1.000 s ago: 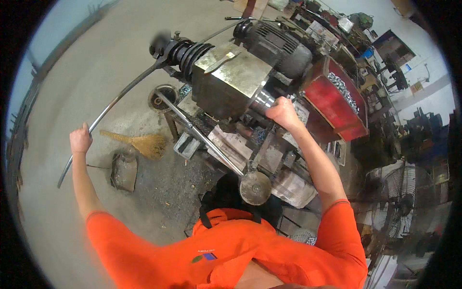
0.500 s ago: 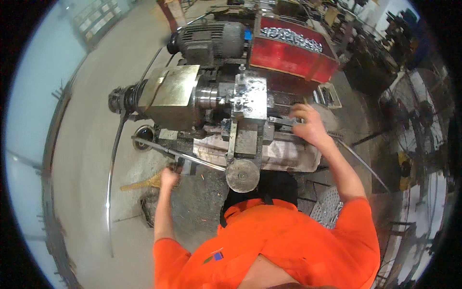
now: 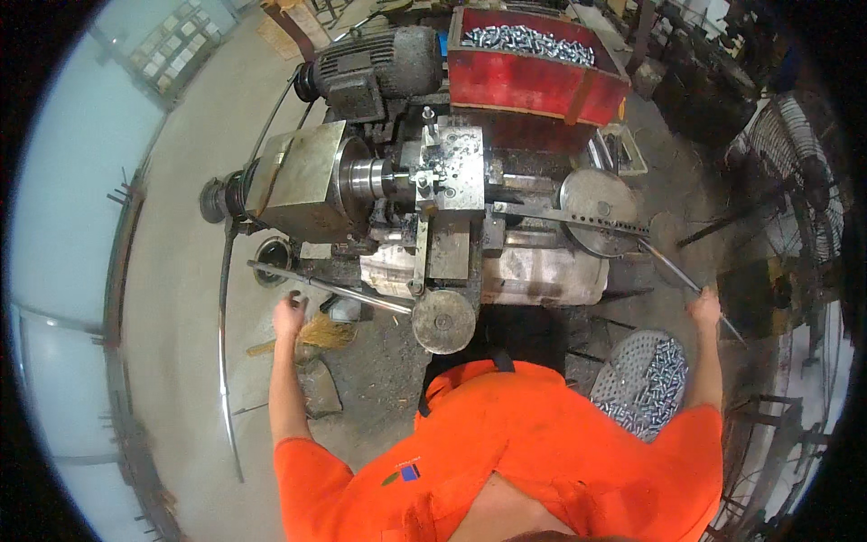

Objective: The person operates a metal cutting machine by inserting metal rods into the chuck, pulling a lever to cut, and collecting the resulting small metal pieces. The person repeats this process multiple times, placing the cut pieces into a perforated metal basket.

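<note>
My right hand (image 3: pixel 704 307) is closed around a long thin steel lever (image 3: pixel 673 266), which slants down from a perforated flat bar beside a round metal disc (image 3: pixel 599 200). On the other side, my left hand (image 3: pixel 289 316) has its fingers curled at the tips; a small dark spot shows there, too small to name. It is just below a steel rod handle (image 3: pixel 348 294) and apart from it. That handle runs to a round plate (image 3: pixel 443 321) at the front of a small lathe. The lathe's chuck (image 3: pixel 366 178) faces a metal tool block (image 3: pixel 462 172).
Behind the lathe are an electric motor (image 3: pixel 384 68) and a red box (image 3: pixel 533 86) of small metal parts. A perforated grey seat-like tray (image 3: pixel 623 366) holds more parts at lower right. A straw broom (image 3: pixel 327 332) lies near my left hand; a fan (image 3: pixel 799 167) stands far right.
My right hand has moved from beside the tool block down and right onto the lever. My left hand has shifted left and up from near the broom. The view has shifted slightly.
</note>
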A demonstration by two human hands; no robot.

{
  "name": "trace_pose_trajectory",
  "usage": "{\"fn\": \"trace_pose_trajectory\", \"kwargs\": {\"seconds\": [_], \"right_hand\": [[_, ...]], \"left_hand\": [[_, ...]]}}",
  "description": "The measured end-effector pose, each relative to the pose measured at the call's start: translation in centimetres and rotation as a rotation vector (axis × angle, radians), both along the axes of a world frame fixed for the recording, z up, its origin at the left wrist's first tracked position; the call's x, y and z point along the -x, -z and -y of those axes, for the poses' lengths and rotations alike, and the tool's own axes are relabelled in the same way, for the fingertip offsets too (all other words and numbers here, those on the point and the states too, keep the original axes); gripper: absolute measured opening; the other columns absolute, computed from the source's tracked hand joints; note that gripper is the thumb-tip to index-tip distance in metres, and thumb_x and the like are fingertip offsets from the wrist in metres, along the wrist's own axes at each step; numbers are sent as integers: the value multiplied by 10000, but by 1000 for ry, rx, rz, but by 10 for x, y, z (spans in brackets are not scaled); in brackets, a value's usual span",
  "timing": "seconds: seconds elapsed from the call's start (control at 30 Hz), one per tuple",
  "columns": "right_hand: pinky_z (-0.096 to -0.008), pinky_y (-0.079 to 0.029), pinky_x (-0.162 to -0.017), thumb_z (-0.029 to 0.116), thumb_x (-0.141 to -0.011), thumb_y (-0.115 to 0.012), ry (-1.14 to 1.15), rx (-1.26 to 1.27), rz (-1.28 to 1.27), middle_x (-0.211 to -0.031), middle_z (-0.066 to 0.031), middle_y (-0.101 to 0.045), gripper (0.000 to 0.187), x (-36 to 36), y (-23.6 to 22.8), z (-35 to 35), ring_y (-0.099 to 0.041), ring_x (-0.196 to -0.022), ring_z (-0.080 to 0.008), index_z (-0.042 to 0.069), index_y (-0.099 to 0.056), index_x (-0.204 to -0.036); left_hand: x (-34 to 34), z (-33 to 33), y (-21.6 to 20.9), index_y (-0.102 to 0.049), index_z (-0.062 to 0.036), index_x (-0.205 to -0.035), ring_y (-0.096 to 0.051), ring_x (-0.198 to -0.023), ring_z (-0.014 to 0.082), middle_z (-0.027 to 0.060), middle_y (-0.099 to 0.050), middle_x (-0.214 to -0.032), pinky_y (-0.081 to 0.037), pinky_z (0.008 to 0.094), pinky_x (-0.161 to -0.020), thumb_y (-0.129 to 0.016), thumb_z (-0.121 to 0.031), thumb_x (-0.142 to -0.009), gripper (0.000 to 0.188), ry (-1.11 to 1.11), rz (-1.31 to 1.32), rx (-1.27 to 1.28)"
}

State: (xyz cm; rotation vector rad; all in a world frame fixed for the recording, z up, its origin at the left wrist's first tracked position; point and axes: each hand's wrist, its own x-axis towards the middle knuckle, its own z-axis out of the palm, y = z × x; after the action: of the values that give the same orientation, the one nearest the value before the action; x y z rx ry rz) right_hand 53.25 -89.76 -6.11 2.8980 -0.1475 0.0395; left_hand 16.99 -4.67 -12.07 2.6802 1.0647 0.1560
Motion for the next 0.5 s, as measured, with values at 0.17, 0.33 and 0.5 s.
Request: {"fn": "trace_pose_trajectory", "kwargs": {"seconds": [0.17,0.33,0.5], "right_hand": [[-452,-496,-690,240,-618,-630,15,-178,18,-810,-175,-635,304,87,14,-24,-616,-773,-361,35,-602,-840],[-406,-436,-600,196,-596,-631,93,-1012,-192,-693,-174,-574,336,197,79,-55,-537,-631,-347,-18,-599,-853],[-258,-336,-484,103,-605,-538,207,-1282,-211,-626,10,-466,304,223,15,-147,-420,-546,-95,8,-595,-887]], "left_hand": [[-17,28,-70,-544,81,-1052,-607,-509,188,149,-630,-706,-488,266,-459,-586,-376,-863,496,-397,717,717],[-76,65,-59,-530,58,-968,-599,-561,200,101,-603,-742,-541,322,-482,-534,-281,-877,351,-344,792,589],[-69,56,-58,-511,56,-928,-616,-574,234,116,-589,-716,-549,351,-463,-505,-218,-868,280,-403,746,690]]}}
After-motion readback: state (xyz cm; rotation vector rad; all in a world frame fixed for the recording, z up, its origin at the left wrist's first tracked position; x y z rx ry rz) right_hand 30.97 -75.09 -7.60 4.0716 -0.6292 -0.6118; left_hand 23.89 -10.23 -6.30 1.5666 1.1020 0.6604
